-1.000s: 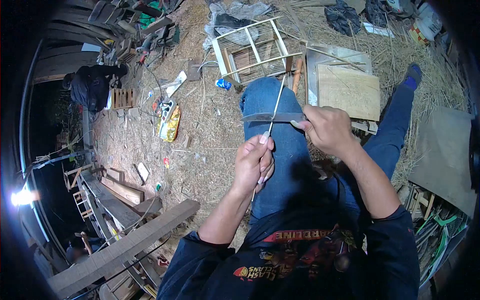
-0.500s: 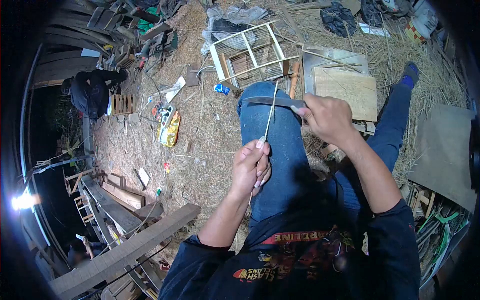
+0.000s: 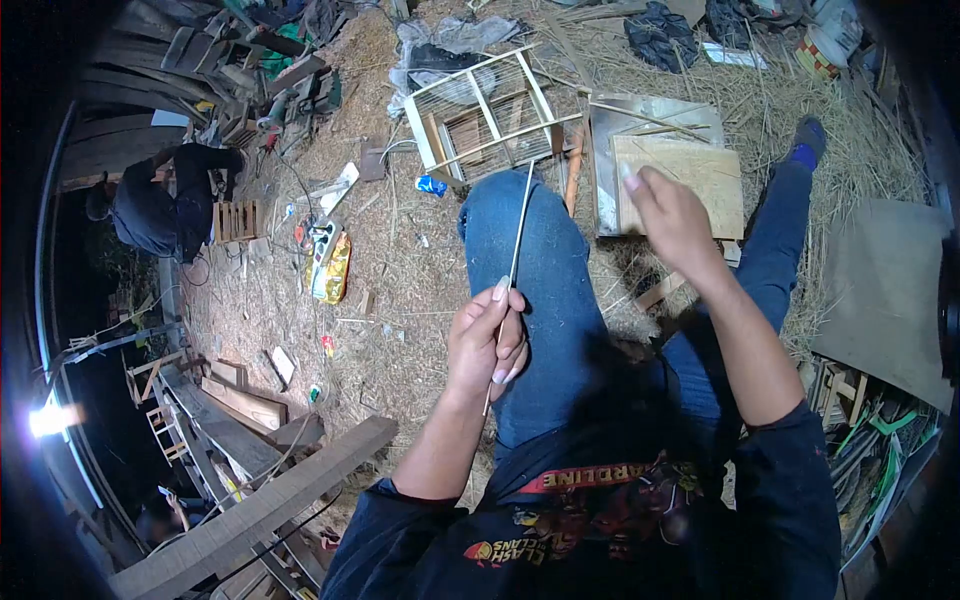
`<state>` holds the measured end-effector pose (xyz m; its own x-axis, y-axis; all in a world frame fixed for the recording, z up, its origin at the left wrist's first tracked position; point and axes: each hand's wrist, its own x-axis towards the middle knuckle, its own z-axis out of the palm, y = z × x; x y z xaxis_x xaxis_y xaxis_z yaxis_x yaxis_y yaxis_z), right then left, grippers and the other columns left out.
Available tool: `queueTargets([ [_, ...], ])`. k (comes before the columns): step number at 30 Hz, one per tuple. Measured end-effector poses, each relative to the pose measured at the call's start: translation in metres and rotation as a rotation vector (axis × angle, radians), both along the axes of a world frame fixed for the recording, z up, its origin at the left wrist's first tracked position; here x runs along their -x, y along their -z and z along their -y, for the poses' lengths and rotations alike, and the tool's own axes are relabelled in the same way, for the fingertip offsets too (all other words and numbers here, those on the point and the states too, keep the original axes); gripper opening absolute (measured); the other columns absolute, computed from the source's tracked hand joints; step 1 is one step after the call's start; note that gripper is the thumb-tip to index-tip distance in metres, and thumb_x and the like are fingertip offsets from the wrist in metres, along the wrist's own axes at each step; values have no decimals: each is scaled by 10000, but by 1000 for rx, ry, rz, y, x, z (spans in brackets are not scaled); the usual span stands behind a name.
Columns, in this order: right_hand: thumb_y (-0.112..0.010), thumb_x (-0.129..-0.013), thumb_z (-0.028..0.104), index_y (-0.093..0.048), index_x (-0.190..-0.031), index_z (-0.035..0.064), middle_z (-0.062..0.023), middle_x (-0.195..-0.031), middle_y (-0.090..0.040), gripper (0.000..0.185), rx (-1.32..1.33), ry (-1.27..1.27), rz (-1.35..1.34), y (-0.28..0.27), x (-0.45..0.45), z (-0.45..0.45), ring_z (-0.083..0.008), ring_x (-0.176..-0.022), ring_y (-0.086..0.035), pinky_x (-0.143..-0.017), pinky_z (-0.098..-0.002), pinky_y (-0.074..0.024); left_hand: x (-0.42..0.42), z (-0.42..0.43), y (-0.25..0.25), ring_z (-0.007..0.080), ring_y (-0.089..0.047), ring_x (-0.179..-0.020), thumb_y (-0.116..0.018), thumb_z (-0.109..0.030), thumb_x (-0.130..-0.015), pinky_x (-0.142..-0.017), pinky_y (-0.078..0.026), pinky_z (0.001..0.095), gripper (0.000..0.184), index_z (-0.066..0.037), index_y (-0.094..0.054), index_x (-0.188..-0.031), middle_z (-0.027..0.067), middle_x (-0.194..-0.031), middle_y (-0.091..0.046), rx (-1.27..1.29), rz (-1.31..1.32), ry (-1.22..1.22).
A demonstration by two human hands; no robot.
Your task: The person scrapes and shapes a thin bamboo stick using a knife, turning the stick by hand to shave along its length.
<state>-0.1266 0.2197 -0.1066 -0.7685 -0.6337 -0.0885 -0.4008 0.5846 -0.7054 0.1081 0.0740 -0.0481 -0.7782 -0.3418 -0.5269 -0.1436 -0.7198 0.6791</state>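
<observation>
the left hand [image 3: 487,340] has the stick [image 3: 521,225] pinched between thumb and curled fingers, and it slants up over the knee [image 3: 490,225], far tip at the knee's front edge, near end poking out below the hand. over to the right, the right hand [image 3: 678,228] is up off the leg, fingers bent; whether it's gripping anything, can't tell from here. open air between the two hands, right above the thigh. past the knee, there's the slatted frame [image 3: 482,100], and the board [image 3: 710,185] lies partly behind the right hand. plenty of open floor [image 3: 410,265] left of the knee, the blue packet [image 3: 431,186] near the frame's corner, and the beam [image 3: 290,490] juts in low, its end near the left forearm.
</observation>
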Motion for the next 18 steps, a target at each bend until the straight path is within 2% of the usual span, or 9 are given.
queueTargets([
  [2,-379,-1025,491,-591,-872,58,-108,-616,-602,506,-50,-107,24,-25,-26,-1,-323,-585,-636,-553,-481,-474,2,2,0,81,-295,-273,-366,-226,-1069,-280,-273,236,273,-39,-527,-953,-29,-465,-359,-44,-4,-8],
  [4,-490,-991,443,-572,-836,62,-106,-618,-605,419,1,-211,-141,-40,-52,2,-300,-583,-647,-509,-443,-474,4,3,0,83,-297,-271,-359,-224,-1070,-275,-272,239,273,-41,-528,-958,-27,-463,-361,-88,-9,-10],
  [5,-490,-991,443,-572,-836,62,-106,-618,-605,419,0,-207,-139,-42,-61,3,-300,-583,-647,-509,-443,-474,5,3,0,84,-299,-269,-358,-226,-1070,-277,-273,238,274,-45,-532,-962,-25,-461,-365,-86,-8,-3],
  [7,-604,-928,377,-549,-805,67,-99,-626,-617,339,140,-329,-351,-40,-73,5,-280,-588,-661,-478,-401,-482,6,3,1,86,-300,-267,-358,-229,-1071,-278,-274,237,274,-49,-536,-965,-23,-460,-369,-84,-6,6],
  [10,-650,-893,331,-538,-797,67,-103,-638,-628,302,217,-383,-375,-36,-75,8,-270,-573,-659,-460,-381,-490,5,4,2,87,-297,-264,-367,-224,-1068,-280,-274,236,259,-59,-541,-971,-22,-458,-377,-87,-20,6],
  [18,-627,-908,342,-542,-811,70,-105,-641,-635,301,157,-411,-366,-34,-72,12,-275,-557,-657,-459,-392,-497,5,7,4,90,-305,-268,-392,-202,-1060,-287,-280,235,258,-52,-553,-924,-26,-448,-368,-126,-26,-6],
])
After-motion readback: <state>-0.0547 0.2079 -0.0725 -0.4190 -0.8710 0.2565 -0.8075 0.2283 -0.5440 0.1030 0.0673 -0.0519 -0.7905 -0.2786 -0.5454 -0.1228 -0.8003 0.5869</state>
